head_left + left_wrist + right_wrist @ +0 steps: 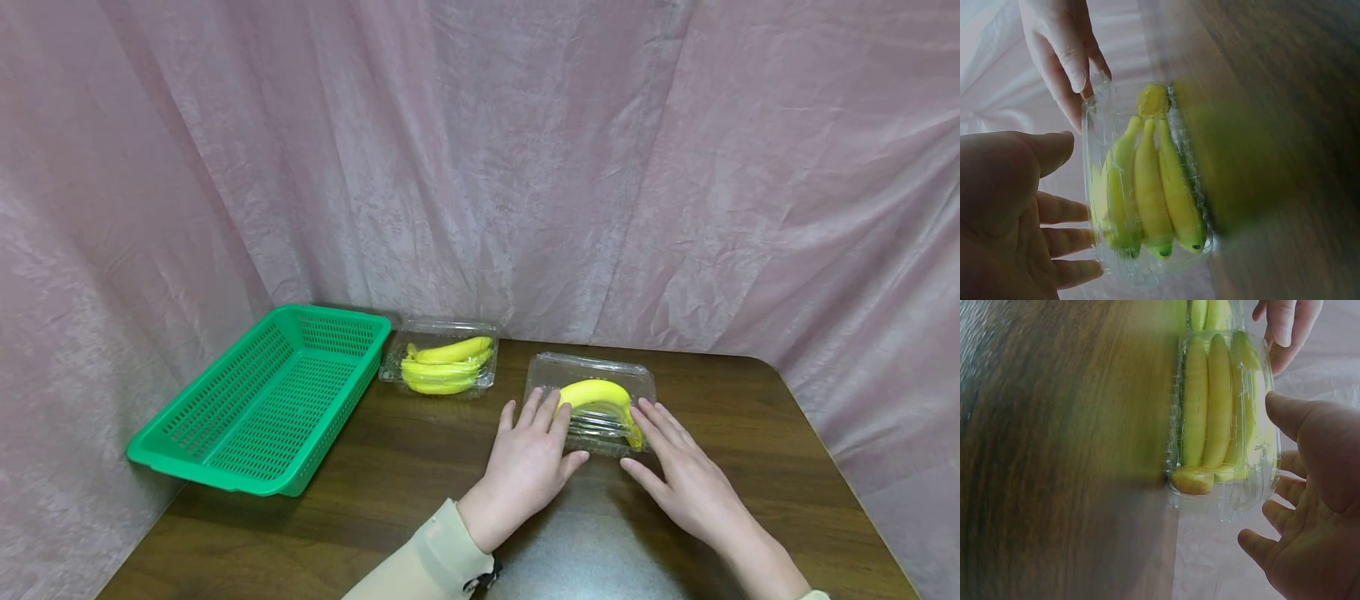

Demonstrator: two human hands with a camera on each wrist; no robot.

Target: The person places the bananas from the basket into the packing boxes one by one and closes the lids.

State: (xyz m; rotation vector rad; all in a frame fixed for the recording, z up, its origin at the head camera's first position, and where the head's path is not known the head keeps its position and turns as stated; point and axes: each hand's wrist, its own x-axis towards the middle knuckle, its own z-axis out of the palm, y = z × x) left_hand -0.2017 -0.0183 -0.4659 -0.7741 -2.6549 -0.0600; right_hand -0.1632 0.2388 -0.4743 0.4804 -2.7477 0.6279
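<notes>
A clear plastic clamshell box holding a bunch of yellow bananas lies on the table in front of me. My left hand has its fingers spread over the box's left side, fingertips at the lid. On the other side my right hand reaches to the lid's right edge, its fingers extended as well. From the left wrist view, the bananas show green-tinged tips through the clear wall. The right wrist view shows the stem end of the bunch low in the box.
A second clear box with bananas stands farther back, left of the first. Beside it, a green slotted plastic basket sits at the table's left. Pink curtains hang behind the brown wooden table.
</notes>
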